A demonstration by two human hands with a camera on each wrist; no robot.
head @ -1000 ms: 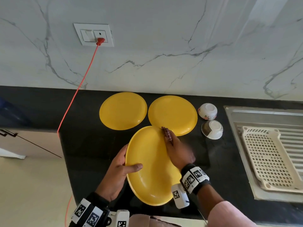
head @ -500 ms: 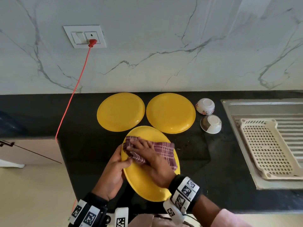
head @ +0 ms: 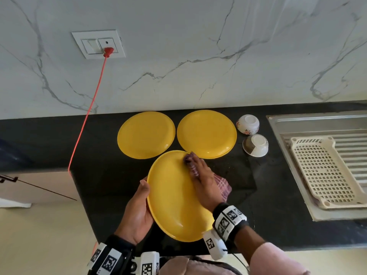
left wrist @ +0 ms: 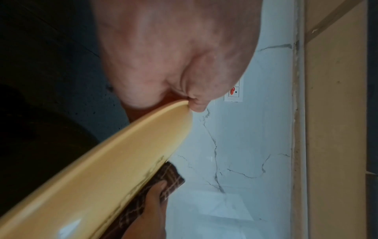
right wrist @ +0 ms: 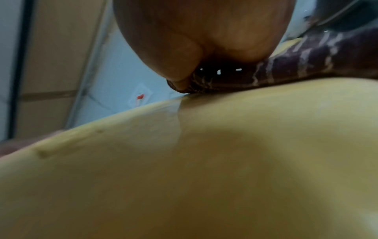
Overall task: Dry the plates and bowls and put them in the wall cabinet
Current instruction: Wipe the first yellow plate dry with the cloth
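The left hand grips the near-left rim of the held yellow plate, thumb on the edge and fingers curled beneath, so the plate is tilted up off the black desk with its hollow face toward the person. The right hand lies with fairly straight fingers on a checked maroon cloth, pressing it against the plate's far-right rim; the cloth's loose end hangs past the edge. In this foreshortened view the plate reads as an oval whose long axis runs from the person's body out toward the wall. The hold is at one edge only, I judge, so a hard wipe at the far rim could lever the plate out of the thumb's grip, and a wet rim would make that likelier; the trailing cloth could also drag over the dish just behind. Beyond it, two more yellow plates and lie flat, face down, side by side near the wall, the right one just beside the held plate's far rim. To their right stand two small bowls and, upside down, then a cream drying rack on the steel draining board. The wall cabinet is out of view.
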